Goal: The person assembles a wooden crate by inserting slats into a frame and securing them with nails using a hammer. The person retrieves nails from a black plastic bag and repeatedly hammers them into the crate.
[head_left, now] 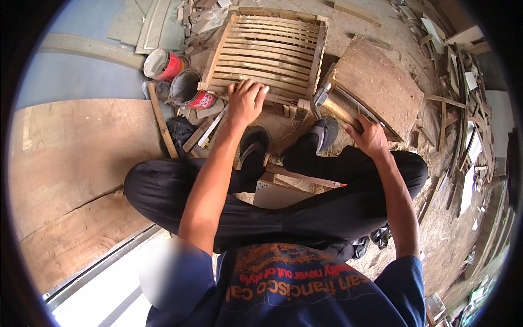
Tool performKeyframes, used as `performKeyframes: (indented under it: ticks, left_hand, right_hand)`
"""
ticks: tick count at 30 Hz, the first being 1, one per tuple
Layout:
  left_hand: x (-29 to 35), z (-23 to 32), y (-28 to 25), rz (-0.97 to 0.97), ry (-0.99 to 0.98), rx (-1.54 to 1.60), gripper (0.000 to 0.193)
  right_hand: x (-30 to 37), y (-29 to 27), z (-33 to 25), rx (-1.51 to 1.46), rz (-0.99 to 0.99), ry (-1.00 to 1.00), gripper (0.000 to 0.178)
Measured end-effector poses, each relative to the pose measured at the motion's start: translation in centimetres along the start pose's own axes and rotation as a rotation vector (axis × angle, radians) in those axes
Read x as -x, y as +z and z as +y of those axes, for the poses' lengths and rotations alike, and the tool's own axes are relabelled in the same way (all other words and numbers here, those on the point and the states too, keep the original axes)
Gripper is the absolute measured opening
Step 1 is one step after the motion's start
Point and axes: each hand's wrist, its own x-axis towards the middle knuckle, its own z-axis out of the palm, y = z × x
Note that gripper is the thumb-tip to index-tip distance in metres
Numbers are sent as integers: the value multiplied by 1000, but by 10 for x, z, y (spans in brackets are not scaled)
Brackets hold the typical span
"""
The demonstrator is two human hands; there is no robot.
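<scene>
A slatted wooden frame (267, 49) lies on the floor ahead of me, its thin slats running from side to side. My left hand (247, 102) is at its near edge, fingers bent over the wood there. In my right hand (370, 137) is a hammer (339, 110), held by its wooden handle. The metal hammer head is beside the frame's near right corner, by the near left corner of a brown wooden box (378, 82). I cannot tell whether the head touches either one.
Red cans (199, 101) stand left of the frame, near a loose wooden stick (162, 121). A large plywood sheet (81, 163) is at the left. Scrap wood strips (463, 120) are heaped along the right. My crossed legs and dark shoes (327, 135) lie between me and the frame.
</scene>
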Motion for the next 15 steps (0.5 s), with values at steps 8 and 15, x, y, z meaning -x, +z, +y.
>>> performKeyframes:
  ticks: [8,15]
  left_hand:
    - [-2,-2,18,99,-45,-136,34]
    - [8,20,-9,-145,120,65,68]
  right_hand:
    - [4,-2,0,57,23,45,48]
    - [4,1,3,44,85,-34,49]
